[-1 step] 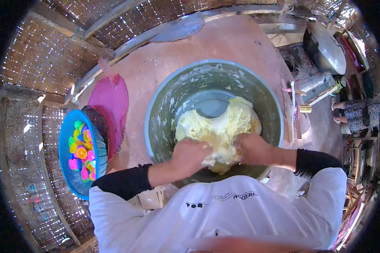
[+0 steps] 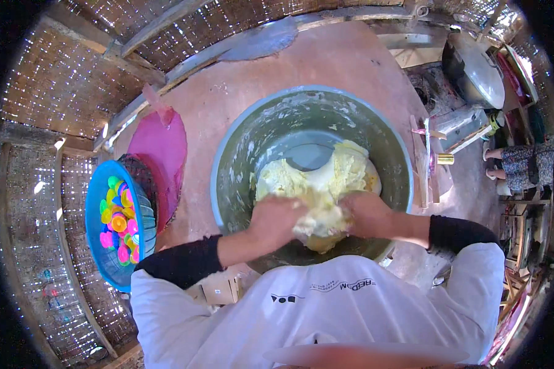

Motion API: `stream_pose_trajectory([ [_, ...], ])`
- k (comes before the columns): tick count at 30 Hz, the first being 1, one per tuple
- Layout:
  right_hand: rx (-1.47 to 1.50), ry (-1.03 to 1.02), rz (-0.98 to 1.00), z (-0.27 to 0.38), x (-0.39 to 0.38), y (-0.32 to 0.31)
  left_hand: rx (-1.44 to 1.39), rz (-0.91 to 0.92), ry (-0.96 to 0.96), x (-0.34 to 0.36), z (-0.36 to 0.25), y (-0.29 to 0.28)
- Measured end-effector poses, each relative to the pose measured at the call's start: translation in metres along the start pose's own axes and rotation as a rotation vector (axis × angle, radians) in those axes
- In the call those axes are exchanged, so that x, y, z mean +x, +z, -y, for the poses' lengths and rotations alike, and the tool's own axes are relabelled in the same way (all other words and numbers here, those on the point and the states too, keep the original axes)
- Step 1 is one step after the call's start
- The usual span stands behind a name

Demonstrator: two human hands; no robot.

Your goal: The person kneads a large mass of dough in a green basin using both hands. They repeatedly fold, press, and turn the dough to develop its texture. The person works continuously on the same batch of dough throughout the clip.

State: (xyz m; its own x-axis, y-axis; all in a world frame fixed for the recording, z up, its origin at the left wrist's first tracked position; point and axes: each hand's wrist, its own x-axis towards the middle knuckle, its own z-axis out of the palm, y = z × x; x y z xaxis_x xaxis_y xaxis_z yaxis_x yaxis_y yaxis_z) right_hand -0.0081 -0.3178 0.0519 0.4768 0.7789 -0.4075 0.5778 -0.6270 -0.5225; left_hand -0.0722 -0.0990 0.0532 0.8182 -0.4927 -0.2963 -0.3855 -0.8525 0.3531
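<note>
A large round tub [image 2: 228,154], dark green inside with a pale rim, stands before me. Pale yellow dough [image 2: 345,169] fills its nearer half in a lumpy, stretched mass, and white smears coat the inner wall. On the dough's near left side my left hand [image 2: 276,220] has its fingers curled into it. My right hand [image 2: 369,214] grips the same mass from the right, its fingertips partly sunk out of sight. Between the two hands the dough is torn and ragged.
Left of the tub is a blue basin [image 2: 98,252] holding several bright plastic cups [image 2: 118,220]. Beside it lies a pink round sheet [image 2: 166,147]. A big metal pot [image 2: 480,74] stands at far right. Near the right edge another person's patterned clothing [image 2: 526,166] and feet show.
Both hands have shifted very slightly away from me, still in the dough. The tub and the things around it look the same.
</note>
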Motion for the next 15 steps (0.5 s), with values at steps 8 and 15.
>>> stream_pose_trajectory([
  [8,-0.322,-0.041,-0.314,-0.046,0.093,0.025,0.011,-0.045,-0.200,0.099,0.057,0.034],
  [15,-0.253,0.161,-0.321,-0.100,0.187,0.014,-0.204,-0.107,-0.423,0.156,0.116,0.058],
])
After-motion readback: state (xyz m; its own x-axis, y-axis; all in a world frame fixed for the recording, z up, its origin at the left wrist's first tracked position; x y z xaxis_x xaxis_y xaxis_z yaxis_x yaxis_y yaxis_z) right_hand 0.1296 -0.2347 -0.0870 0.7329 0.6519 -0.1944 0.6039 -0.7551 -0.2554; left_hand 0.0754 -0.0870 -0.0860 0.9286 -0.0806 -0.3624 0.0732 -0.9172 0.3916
